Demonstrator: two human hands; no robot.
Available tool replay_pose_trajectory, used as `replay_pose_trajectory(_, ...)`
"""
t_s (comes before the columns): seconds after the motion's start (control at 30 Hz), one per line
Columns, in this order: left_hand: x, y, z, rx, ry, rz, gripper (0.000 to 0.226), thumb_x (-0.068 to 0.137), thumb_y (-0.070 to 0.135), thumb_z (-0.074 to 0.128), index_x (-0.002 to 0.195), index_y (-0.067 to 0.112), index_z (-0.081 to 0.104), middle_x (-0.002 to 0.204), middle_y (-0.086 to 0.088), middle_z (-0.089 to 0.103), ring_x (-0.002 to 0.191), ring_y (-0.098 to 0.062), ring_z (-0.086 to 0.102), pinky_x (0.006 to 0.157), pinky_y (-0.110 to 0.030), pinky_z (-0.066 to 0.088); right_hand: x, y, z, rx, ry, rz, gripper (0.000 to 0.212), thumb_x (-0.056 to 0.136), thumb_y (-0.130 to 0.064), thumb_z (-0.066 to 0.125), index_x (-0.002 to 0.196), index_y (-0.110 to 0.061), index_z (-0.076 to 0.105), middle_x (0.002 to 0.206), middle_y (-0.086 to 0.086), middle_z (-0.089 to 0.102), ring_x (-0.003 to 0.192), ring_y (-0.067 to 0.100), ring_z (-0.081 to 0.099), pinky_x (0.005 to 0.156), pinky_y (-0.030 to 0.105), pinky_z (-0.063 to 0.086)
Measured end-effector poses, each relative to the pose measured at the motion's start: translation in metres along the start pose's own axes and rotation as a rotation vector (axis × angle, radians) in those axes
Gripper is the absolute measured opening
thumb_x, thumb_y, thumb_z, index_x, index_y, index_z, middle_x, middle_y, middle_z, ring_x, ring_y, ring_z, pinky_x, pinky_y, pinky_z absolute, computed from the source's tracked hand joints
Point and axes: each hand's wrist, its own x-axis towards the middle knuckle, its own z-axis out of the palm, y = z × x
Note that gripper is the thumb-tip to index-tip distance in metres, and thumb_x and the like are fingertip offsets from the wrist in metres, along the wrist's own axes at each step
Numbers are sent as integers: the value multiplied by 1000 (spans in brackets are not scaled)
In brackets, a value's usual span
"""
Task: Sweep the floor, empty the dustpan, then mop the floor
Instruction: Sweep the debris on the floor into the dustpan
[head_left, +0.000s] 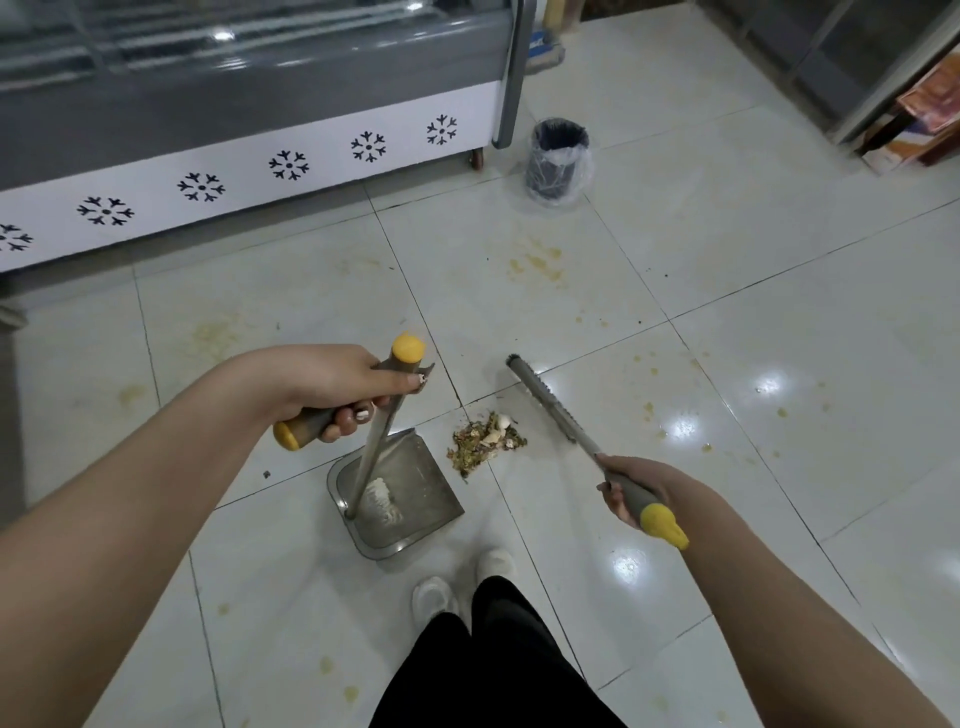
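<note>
Left hand: fingers curled tight round the grey, yellow-capped grip of the dustpan. The metal shaft drops from the hand toward 7 o'clock into the pan. Pan sits flat on the floor, low centre, mouth facing 2 o'clock at the debris pile just beside it. Right hand: wrapped round the broom grip. Broom's long axis runs 5 to 11 o'clock, far end past the pile. Bin at 12 o'clock, well apart.
</note>
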Motion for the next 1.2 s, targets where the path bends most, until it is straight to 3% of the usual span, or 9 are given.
replay_pose_trajectory(0.07, 3, -6, -3, -11, -37, -18, 40, 92, 45, 52, 77, 9, 43, 52, 1, 34, 36, -8, 32, 37, -18, 31, 6, -7, -2, -31, 26, -10, 27, 91, -22, 63, 77, -9, 44, 54, 5, 45, 25, 12, 46, 30, 17, 42)
replay_pose_trajectory(0.2, 9, -3, -9, -19, -35, -37, 40, 92, 44, 52, 78, 9, 42, 53, 1, 33, 36, -8, 31, 37, -17, 31, 15, -22, 1, -100, 36, -30, 26, 94, -25, 59, 79, -8, 48, 45, 8, 52, 26, 13, 48, 30, 18, 44)
replay_pose_trajectory(0.3, 15, 8, -4, -11, -1, -9, 39, 93, 42, 52, 76, 9, 43, 52, 0, 35, 34, -8, 32, 36, -17, 32, 22, -27, 3, -176, 29, -21, 28, 96, -27, 54, 79, -6, 46, 62, 11, 52, 27, 13, 49, 33, 19, 47)
replay_pose_trajectory(0.47, 24, 12, 14, 30, 18, 11, 41, 92, 43, 52, 73, 9, 42, 50, 1, 36, 34, -10, 33, 37, -19, 34, 33, -31, 4, -317, 46, 60, 29, 96, -29, 54, 83, -6, 45, 68, 11, 51, 26, 15, 48, 32, 18, 44)
replay_pose_trajectory(0.63, 25, 6, 17, 34, 116, 30, 41, 91, 42, 56, 71, 9, 43, 49, 0, 37, 33, -11, 31, 37, -19, 32, 49, 4, 15, -405, 74, 124, 36, 99, -35, 46, 79, -6, 40, 57, 10, 44, 24, 15, 41, 32, 15, 39)
replay_pose_trajectory(0.73, 26, 5, 19, 34, 136, 23, 42, 90, 42, 57, 70, 9, 43, 48, 0, 37, 31, -10, 31, 36, -18, 32, 57, 26, 26, -491, 77, 134, 34, 99, -35, 44, 80, -7, 41, 58, 9, 46, 39, 17, 43, 36, 16, 39)
replay_pose_trajectory(0.87, 27, 8, 21, 25, 150, 2, 40, 89, 43, 58, 72, 9, 44, 49, -1, 37, 32, -11, 31, 36, -18, 31, 51, 39, 37, -539, 28, 182, 35, 96, -35, 50, 77, -6, 46, 60, 9, 50, 47, 19, 46, 42, 22, 42)
replay_pose_trajectory(1.2, 20, 3, 27, 23, 151, 6, 41, 89, 42, 59, 67, 12, 43, 50, -2, 35, 33, -12, 31, 37, -18, 30, 19, 87, 78, -432, -208, 278, 35, 97, -31, 48, 70, -10, 40, 45, 4, 41, 27, 13, 39, 33, 14, 37)
